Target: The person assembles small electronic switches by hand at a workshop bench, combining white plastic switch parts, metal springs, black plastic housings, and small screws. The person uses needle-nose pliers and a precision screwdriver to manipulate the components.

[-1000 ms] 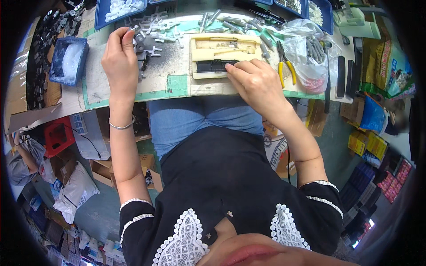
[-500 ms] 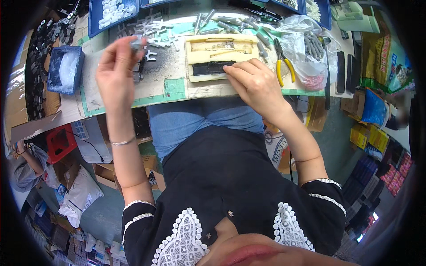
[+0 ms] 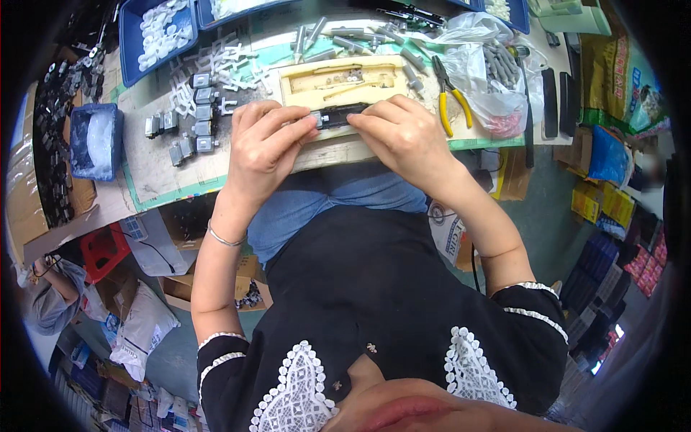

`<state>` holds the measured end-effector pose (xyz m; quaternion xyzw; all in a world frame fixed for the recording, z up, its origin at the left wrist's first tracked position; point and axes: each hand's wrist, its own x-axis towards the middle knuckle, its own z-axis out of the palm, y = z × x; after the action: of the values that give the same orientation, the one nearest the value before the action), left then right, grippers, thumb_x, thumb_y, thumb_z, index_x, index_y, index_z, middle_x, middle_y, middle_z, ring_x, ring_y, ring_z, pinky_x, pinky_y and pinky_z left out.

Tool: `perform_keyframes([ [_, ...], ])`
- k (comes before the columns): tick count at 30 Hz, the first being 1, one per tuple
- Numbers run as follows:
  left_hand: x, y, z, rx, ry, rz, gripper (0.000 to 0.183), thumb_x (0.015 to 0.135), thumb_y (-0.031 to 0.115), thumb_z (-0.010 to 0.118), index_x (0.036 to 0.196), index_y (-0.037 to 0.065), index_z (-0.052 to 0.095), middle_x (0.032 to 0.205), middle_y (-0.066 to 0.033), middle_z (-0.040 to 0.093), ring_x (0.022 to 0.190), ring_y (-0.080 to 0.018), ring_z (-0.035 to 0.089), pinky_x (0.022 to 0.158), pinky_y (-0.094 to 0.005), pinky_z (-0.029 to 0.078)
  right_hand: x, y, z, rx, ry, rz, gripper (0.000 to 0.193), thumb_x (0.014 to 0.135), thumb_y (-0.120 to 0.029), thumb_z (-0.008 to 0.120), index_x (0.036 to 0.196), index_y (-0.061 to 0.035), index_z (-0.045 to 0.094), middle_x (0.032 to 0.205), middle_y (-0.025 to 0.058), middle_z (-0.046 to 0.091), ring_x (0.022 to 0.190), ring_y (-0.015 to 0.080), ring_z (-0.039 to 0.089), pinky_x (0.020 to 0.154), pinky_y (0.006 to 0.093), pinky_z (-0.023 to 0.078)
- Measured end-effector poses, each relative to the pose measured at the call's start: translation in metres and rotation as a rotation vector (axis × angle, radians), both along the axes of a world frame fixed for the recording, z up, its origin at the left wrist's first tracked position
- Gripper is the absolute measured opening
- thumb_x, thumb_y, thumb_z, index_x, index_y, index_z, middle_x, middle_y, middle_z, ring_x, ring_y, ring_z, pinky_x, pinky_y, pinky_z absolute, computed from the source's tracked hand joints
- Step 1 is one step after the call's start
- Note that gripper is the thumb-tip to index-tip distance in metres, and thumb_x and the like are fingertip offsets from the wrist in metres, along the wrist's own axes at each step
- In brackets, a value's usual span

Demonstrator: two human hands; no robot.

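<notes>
A cream-coloured block fixture (image 3: 289,89) lies at the table's near edge with a long black plastic housing (image 3: 338,117) in its front slot. My left hand (image 3: 263,144) is closed in a pinch at the housing's left end, on a small silver motor (image 3: 316,120) that its fingers partly cover. The fingertips of my right hand (image 3: 407,137) are closed on the right part of the housing, steadying it against the fixture. Left of the fixture, several silver motors (image 3: 205,113) stand near a loose group of white T-shaped plastic parts (image 3: 229,65).
Yellow-handled pliers (image 3: 455,108) lie right of the fixture, beside a clear plastic bag (image 3: 497,108) with grey cylinders. More grey cylinders (image 3: 350,45) lie behind. Blue bins (image 3: 129,54) with white parts stand at the back, and a small blue tray (image 3: 96,142) at left.
My left hand has come from the motors at left to the housing's left end, bringing a silver motor. My right hand has stayed on the housing, shifting slightly left in view.
</notes>
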<state>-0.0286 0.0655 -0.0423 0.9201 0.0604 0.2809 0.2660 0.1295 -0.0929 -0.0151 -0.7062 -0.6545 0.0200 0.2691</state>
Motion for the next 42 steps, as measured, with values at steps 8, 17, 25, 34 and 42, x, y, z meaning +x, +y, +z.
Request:
perform_keyframes([
  [8,-0.004,0.002,0.022,0.237,0.107,-0.049,0.023,0.069,0.026,0.072,0.086,0.013,0.065,0.107,-0.0060,0.060,0.103,-0.0252,0.053,0.085,-0.0369,0.036,0.016,-0.003,0.013,0.021,0.209,0.031,0.019,0.071,-0.006,0.070,0.090,-0.0037,0.067,0.077,0.0078,0.066,0.065,0.0211,0.063,0.059,0.0302,0.050],
  [17,0.141,0.061,0.055,0.285,-0.031,0.054,0.011,0.076,0.007,0.061,0.086,0.008,0.064,0.087,-0.0045,0.060,0.084,-0.0238,0.056,0.073,-0.0349,0.040,0.192,0.057,0.031,-0.127,-0.346,-0.454,0.025,0.076,-0.020,0.066,0.099,-0.0099,0.067,0.097,0.0092,0.064,0.095,0.0294,0.055,0.082,0.0371,0.043],
  [25,0.236,0.091,0.024,0.516,0.295,-0.064,0.007,0.074,0.012,0.065,0.079,0.007,0.064,0.084,-0.0062,0.056,0.085,-0.0238,0.055,0.074,-0.0347,0.041,0.204,0.089,0.007,-0.282,-0.602,-0.356,0.011,0.075,-0.018,0.064,0.079,-0.0090,0.067,0.074,0.0070,0.064,0.085,0.0270,0.057,0.078,0.0399,0.039],
  [34,0.199,0.079,0.049,-0.260,0.036,0.012,0.013,0.082,0.009,0.066,0.090,-0.001,0.063,0.079,-0.0084,0.067,0.072,-0.0130,0.064,0.065,-0.0243,0.050,0.202,0.073,0.022,0.045,-0.044,-0.435,0.015,0.078,-0.010,0.064,0.088,0.0004,0.067,0.084,0.0124,0.068,0.071,0.0200,0.067,0.066,0.0271,0.053],
  [42,0.101,0.011,0.044,-1.802,-0.169,-0.286,0.024,0.085,0.005,0.062,0.108,-0.002,0.061,0.094,-0.0128,0.067,0.085,-0.0171,0.065,0.074,-0.0250,0.055,0.065,0.044,0.050,0.369,1.012,-0.161,0.011,0.078,-0.002,0.068,0.089,0.0024,0.068,0.082,0.0065,0.067,0.076,0.0098,0.064,0.066,0.0212,0.052],
])
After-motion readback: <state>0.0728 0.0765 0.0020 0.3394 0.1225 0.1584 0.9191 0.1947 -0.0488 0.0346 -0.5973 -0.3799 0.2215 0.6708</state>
